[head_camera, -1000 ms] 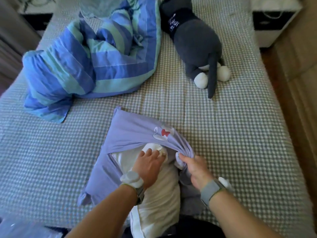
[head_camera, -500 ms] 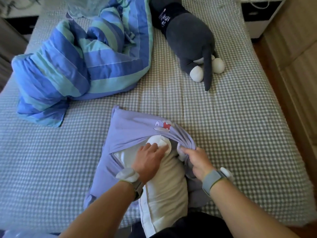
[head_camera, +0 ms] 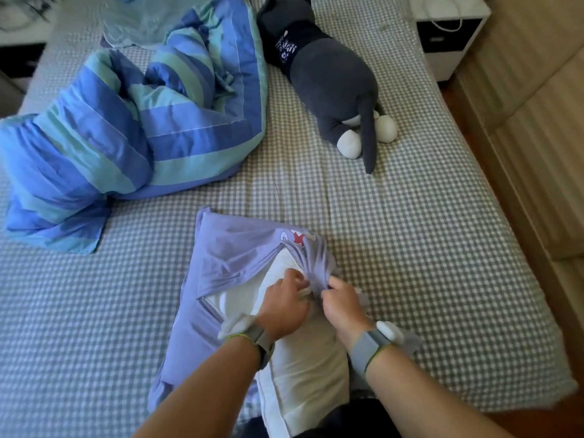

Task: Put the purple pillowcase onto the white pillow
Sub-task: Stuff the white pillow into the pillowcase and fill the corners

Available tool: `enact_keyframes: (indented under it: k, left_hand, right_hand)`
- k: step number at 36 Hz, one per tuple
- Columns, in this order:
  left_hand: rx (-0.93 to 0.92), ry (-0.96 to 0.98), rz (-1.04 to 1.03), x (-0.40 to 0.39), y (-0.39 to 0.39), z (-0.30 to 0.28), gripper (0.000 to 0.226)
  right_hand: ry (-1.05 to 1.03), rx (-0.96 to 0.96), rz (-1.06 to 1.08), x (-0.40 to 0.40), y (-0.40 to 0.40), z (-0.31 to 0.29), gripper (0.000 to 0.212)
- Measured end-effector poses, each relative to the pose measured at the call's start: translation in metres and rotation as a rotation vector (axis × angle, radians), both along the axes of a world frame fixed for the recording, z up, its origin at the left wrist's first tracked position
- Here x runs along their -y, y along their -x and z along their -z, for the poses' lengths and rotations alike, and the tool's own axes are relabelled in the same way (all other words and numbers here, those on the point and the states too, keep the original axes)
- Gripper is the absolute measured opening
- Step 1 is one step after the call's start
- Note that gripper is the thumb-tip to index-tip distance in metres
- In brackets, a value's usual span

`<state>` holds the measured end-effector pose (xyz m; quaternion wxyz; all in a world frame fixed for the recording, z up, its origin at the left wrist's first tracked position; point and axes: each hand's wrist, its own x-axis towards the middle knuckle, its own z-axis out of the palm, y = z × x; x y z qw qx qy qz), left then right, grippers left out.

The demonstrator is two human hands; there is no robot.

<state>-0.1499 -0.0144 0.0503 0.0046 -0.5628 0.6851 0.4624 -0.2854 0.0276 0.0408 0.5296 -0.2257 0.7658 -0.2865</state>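
1. The pillow (head_camera: 303,371) lay on the bed (head_camera: 410,248), near its near edge, with its far end inside the pillowcase (head_camera: 234,257) and its near end bare and sticking out toward the person.
2. The pillowcase covered the pillow's far left corner and ran down the left side; its opening edge crossed the pillow at a slant, and the fabric was gathered into a tight bunch at the right.
3. The left hand (head_camera: 284,306) sat on the pillow, its fingers curled into the bunched fabric and pillow edge just under the opening.
4. The right hand (head_camera: 343,306) gripped the bunched pillowcase, touching the left hand.
5. A small cartoon print (head_camera: 295,238) showed on the pillowcase just beyond the bunch.
6. Both wrists wore grey bands (head_camera: 368,346).
7. A blue and green striped duvet (head_camera: 126,128) lay crumpled at the far left of the bed, well apart from the pillow.
8. A grey plush toy (head_camera: 335,80) with white paws lay at the far right.
9. A nightstand (head_camera: 448,33) stood beyond the bed's far right corner.
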Motion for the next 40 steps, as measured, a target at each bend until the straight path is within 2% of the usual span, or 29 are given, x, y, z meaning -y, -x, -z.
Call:
enact_keyframes:
  k: [2, 4, 7, 10, 14, 16, 20, 23, 26, 31, 33, 37, 40]
  left_hand:
    - [-0.163, -0.269, -0.267, 0.010, 0.003, -0.005, 0.037]
    - [-0.291, -0.414, -0.413, 0.024, 0.004, -0.002, 0.038]
    - [-0.285, -0.415, -0.469, 0.032, 0.003, 0.001, 0.065]
    - [-0.201, -0.388, -0.539, 0.035, 0.005, 0.001, 0.058]
    - [-0.100, -0.343, -0.583, 0.041, -0.004, 0.006, 0.050]
    - [-0.079, -0.298, -0.577, 0.042, -0.008, 0.014, 0.041]
    - [-0.038, -0.267, -0.451, 0.041, -0.003, 0.011, 0.028]
    - [-0.014, -0.251, -0.401, 0.038, 0.002, 0.010, 0.027]
    - [-0.099, -0.276, -0.503, 0.035, 0.002, 0.006, 0.025]
    - [-0.556, -0.579, -0.875, 0.020, -0.011, 0.005, 0.019]
    - [-0.641, -0.671, -1.014, 0.016, -0.016, 0.007, 0.022]
    - [-0.651, -0.616, -0.981, 0.017, -0.016, 0.004, 0.012]
    - [-0.685, -0.642, -0.924, 0.017, -0.016, 0.000, 0.026]
  right_hand:
    - [0.004, -0.005, -0.059, 0.003, -0.007, 0.007, 0.056]
    - [0.008, 0.003, -0.134, 0.003, -0.007, 0.019, 0.060]
    - [0.044, -0.064, -0.313, 0.004, -0.003, 0.022, 0.065]
    - [0.110, -0.130, -0.479, 0.006, -0.004, 0.011, 0.066]
    - [0.171, -0.082, -0.526, 0.002, -0.005, 0.007, 0.058]
    - [0.190, -0.057, -0.484, 0.001, -0.002, 0.011, 0.059]
    - [0.128, 0.035, -0.217, 0.002, 0.001, 0.015, 0.061]
    - [0.030, 0.092, -0.031, 0.004, 0.001, 0.008, 0.042]
    - [-0.071, 0.152, 0.094, 0.005, 0.006, 0.009, 0.024]
    - [-0.170, 0.321, 0.139, 0.020, 0.012, 0.016, 0.021]
    - [-0.201, 0.344, 0.112, 0.027, 0.013, 0.011, 0.019]
    - [-0.262, 0.383, 0.076, 0.033, 0.014, 0.012, 0.021]
    - [-0.291, 0.259, -0.067, 0.033, 0.018, 0.051, 0.046]
